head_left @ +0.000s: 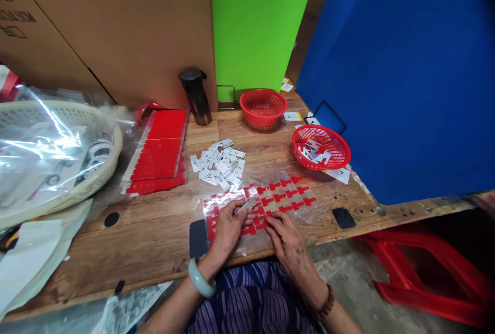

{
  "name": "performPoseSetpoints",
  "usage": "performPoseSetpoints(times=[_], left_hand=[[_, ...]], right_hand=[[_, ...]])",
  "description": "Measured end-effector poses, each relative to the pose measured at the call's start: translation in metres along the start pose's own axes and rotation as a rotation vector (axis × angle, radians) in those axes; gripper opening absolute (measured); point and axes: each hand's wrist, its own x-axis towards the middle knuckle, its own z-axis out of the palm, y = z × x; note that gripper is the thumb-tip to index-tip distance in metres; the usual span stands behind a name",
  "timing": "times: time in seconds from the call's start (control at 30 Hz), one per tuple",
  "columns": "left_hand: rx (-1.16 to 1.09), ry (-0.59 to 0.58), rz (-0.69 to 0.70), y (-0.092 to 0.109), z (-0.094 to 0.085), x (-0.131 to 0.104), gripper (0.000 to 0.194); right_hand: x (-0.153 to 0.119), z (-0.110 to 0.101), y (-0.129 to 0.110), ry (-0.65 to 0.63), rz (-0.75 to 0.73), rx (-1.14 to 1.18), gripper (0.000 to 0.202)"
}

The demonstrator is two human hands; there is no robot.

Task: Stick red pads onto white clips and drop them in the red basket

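"What is the left hand (229,224) doing?"

"It's pinching a small, flat, pale grey piece (247,206) between thumb and fingers, and it's holding it just above a clear plastic sheet (255,244) bearing rows of red, stepped shapes (279,198). That light grip is probably leaving most of the piece easy to see."

"And the right hand (288,238)?"

"Its fingers are curving loosely at the sheet's near side, perhaps steadying it. I can't tell whether they're gripping anything."

"Why is the sheet lying there?"

"It's lying flat on the wooden surface (154,241), right in front of the person, so both hands are reaching it without stretching, I'd judge."

"And the loose heap of white rectangular pieces (220,164)?"

"It's sitting just beyond the sheet, likely so single pieces are staying within easy reach. Spreading them out is showing many separately."

"The round red plastic basket (343,154) on the right?"

"It's holding white notched pieces, its rim probably keeping them from mixing with the heap."

"What about the stack of red sheets (162,140)?"

"It's lying to the left of the heap, seemingly leaving the middle for the hands."
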Motion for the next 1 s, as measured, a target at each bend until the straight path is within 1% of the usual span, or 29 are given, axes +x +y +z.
performPoseSetpoints(times=[0.1,0.27,0.4,0.5,0.6,0.7,0.8,0.87,1.0], left_hand=[[0.015,-0.003,0.003,0.0,0.0,0.0,0.028],[0.033,-0.001,0.009,0.002,0.0,-0.001,0.024],[0.051,0.025,0.006,0.003,0.002,-0.001,0.02],[0.046,0.031,0.009,0.003,0.002,-0.001,0.021],[0.045,0.026,0.005,0.003,0.002,-0.001,0.023],[0.02,0.014,-0.013,0.005,0.002,-0.001,0.023],[-0.043,-0.008,-0.06,0.009,0.0,-0.001,0.025],[-0.079,-0.029,-0.128,0.013,-0.003,-0.002,0.026],[-0.138,-0.108,-0.264,0.024,-0.007,-0.009,0.032]], right_hand=[[0.001,0.0,-0.004,-0.003,0.034,0.027,0.018],[0.009,-0.006,-0.008,-0.077,0.072,0.072,0.012],[0.011,-0.016,-0.01,-0.14,0.066,0.175,0.011],[0.011,-0.023,-0.011,-0.198,0.083,0.244,0.011],[0.012,-0.027,-0.01,-0.214,0.118,0.286,0.013],[0.012,-0.03,-0.006,-0.228,0.176,0.376,0.014],[0.012,-0.034,-0.001,-0.21,0.242,0.464,0.016],[0.014,-0.036,-0.002,-0.185,0.266,0.475,0.015],[0.023,-0.035,-0.012,-0.122,0.268,0.449,0.011]])
